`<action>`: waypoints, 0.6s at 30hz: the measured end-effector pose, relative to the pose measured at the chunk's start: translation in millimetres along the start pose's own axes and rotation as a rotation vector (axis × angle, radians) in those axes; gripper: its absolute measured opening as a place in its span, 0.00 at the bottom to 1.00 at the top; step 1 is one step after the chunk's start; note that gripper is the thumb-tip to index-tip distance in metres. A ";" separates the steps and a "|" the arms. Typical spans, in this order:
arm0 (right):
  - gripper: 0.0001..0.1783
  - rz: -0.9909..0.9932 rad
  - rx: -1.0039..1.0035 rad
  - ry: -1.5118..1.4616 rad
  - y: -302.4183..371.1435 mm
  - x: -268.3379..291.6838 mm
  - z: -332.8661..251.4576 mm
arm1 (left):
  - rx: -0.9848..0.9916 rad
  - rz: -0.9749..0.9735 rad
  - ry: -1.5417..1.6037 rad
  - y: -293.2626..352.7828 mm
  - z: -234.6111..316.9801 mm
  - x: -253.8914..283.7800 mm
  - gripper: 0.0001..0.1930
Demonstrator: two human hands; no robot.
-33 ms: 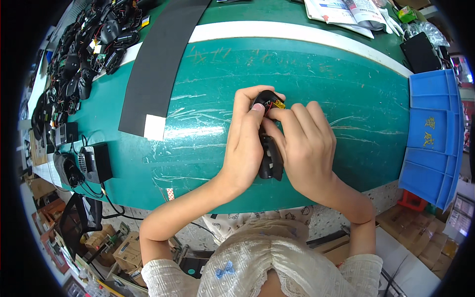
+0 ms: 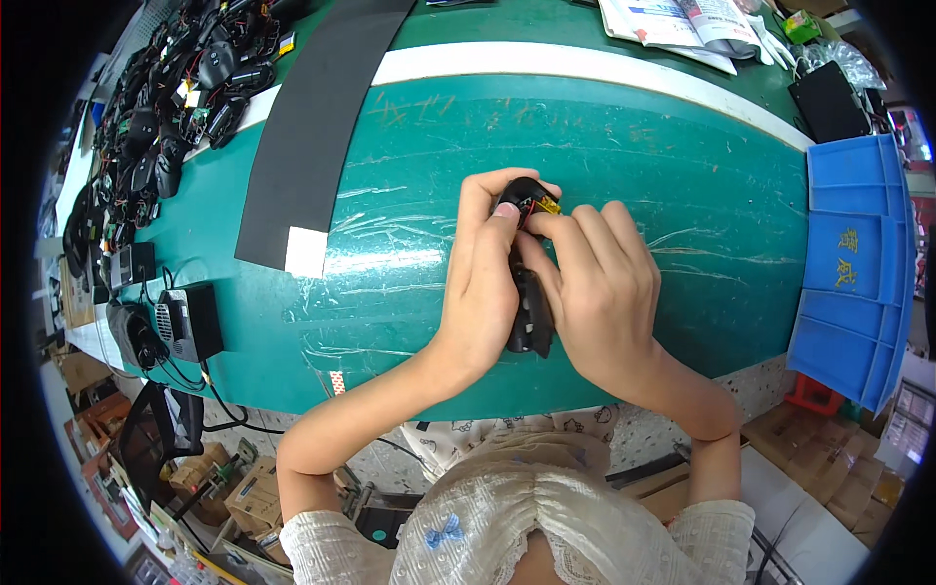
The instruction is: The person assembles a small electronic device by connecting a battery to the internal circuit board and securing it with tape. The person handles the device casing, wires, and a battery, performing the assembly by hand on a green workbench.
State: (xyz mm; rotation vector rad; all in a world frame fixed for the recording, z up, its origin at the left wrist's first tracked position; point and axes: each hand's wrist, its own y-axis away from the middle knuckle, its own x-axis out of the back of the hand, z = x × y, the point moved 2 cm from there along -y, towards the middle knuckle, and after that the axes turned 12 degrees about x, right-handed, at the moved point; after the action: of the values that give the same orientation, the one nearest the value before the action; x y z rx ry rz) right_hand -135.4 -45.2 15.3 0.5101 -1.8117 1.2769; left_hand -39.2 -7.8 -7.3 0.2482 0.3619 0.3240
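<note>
Between my hands, above the green mat, is a black plastic device (image 2: 528,327) with a rounded top end. A yellow piece and a thin red wire show at that opened top end. My left hand (image 2: 481,268) wraps its left side, with the thumb pressed near the wire and the fingers behind it. On the other side, my right hand (image 2: 600,283) has its thumb and index finger pinched close to the yellow piece. The fingertips of the right hand hide what exactly they grip there. The device's lower end sticks out between my palms.
A black strip (image 2: 302,127) with a white patch lies to the left. Beyond it are a heap of black devices with wires (image 2: 219,63) and a black box with cables (image 2: 190,322). Blue bins (image 2: 848,263) stand at the right; papers (image 2: 673,24) lie far right.
The lower end of the black device has shifted very slightly left. Both hands keep nearly the same grip.
</note>
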 end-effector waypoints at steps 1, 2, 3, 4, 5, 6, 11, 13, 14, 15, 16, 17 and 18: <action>0.07 0.003 -0.019 -0.007 -0.4 -1.0 -0.9 | -0.023 0.001 -0.008 -2.1 -1.5 1.6 0.17; 0.07 0.029 -0.035 -0.050 -0.8 -1.4 -0.4 | -0.046 0.003 -0.015 -3.1 -1.5 2.8 0.17; 0.07 0.053 -0.049 -0.093 -1.5 -2.0 0.8 | -0.052 0.005 -0.001 -3.2 -0.8 2.4 0.17; 0.06 0.077 -0.062 -0.136 -2.0 -2.4 1.5 | -0.059 0.008 0.012 -2.8 0.3 1.7 0.17; 0.06 0.093 -0.105 -0.192 -1.8 -2.9 1.8 | -0.066 0.010 0.027 -2.2 1.5 1.1 0.17; 0.06 0.108 -0.146 -0.245 -1.0 -2.4 1.2 | -0.072 0.017 0.020 -1.0 3.0 0.1 0.17; 0.03 0.144 -0.525 -0.647 2.3 -4.7 -2.4 | -0.071 0.063 -0.014 0.5 2.1 -0.1 0.17; 0.03 0.185 -0.705 -0.800 5.8 -8.3 -5.2 | -0.075 0.078 -0.071 0.8 0.9 0.4 0.16; 0.03 0.175 -0.774 -0.812 5.9 -7.0 -8.0 | -0.077 0.085 -0.099 1.2 0.6 0.3 0.16; 0.03 0.186 -0.732 -0.742 6.9 -6.3 -10.2 | -0.081 0.081 -0.066 1.5 -0.1 -0.1 0.16; 0.02 0.196 -0.690 -0.671 8.1 -6.1 -12.1 | -0.084 0.078 -0.032 1.9 -0.7 -0.5 0.16; 0.02 0.205 -0.648 -0.599 8.4 -5.7 -13.4 | -0.088 0.073 0.002 2.3 -0.9 -0.5 0.15; 0.02 0.204 -0.604 -0.506 8.0 -5.3 -13.7 | -0.086 0.090 0.025 3.2 1.1 -0.6 0.15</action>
State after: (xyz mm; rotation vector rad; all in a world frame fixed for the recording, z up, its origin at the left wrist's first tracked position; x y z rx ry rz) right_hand -132.8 -30.3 8.2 0.3244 -2.5949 0.6851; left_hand -40.2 -5.3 -5.3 0.1767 0.3610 0.4302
